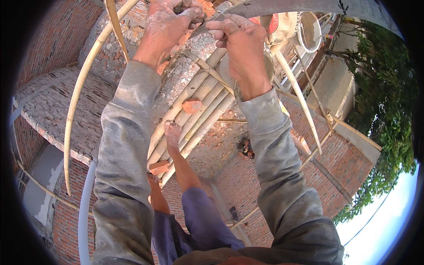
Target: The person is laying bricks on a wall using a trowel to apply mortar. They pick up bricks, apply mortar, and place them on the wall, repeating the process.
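Observation:
My left hand [170, 24] is closed at the top, fingertips pinched around something small and dark that I cannot make out. My right hand [242, 48] is curled beside it, fingertips at the edge of a long grey strip [287, 6]; what they hold is unclear. Behind my right hand is a round grey container [269, 66], partly hidden. My bare feet stand on a platform of bamboo poles [207, 117], with a broken orange brick [192, 106] on it.
A printed sack [285, 24] and white bucket [309, 33] sit upper right. Bamboo poles [300, 97] cross both sides. A rubble-topped ledge [62, 115] and pale pipe [86, 212] are left. Brick walls [238, 190] drop below; a dark shape [246, 148] there is unclear. A tree [375, 75] stands right.

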`<action>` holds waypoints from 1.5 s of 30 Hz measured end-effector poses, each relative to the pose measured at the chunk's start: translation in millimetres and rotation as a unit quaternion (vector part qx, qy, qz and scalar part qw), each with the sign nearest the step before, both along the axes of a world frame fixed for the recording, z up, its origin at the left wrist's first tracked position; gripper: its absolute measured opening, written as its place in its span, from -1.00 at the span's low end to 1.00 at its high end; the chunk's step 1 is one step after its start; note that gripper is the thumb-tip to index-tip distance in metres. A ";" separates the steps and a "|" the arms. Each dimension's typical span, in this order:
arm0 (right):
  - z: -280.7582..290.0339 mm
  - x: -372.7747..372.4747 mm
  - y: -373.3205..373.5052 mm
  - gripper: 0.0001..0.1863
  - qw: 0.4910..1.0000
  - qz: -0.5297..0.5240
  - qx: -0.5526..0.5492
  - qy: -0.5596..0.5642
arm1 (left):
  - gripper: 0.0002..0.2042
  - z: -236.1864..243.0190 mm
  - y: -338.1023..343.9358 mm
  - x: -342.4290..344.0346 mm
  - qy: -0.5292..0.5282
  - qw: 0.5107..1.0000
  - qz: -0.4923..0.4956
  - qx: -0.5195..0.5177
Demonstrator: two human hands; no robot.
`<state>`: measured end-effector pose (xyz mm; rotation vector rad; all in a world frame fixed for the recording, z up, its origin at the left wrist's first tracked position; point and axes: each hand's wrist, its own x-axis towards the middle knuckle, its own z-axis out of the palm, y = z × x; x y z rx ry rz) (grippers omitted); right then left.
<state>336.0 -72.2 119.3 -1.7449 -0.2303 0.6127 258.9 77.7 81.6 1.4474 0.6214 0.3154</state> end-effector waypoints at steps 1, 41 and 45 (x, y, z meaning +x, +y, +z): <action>-0.4 3.6 -3.5 -0.79 1.000 0.028 -0.013 -0.006 | -0.72 1.6 -1.2 6.0 -0.001 0.998 0.034 -0.061; -50.8 87.3 -32.4 -0.88 0.970 -0.062 0.196 0.132 | -0.52 18.0 3.2 56.8 -0.160 0.921 -0.188 0.302; -45.2 78.7 -33.1 -0.89 0.965 -0.099 0.189 0.151 | -0.43 23.9 -27.2 48.9 -0.083 0.942 -0.092 0.312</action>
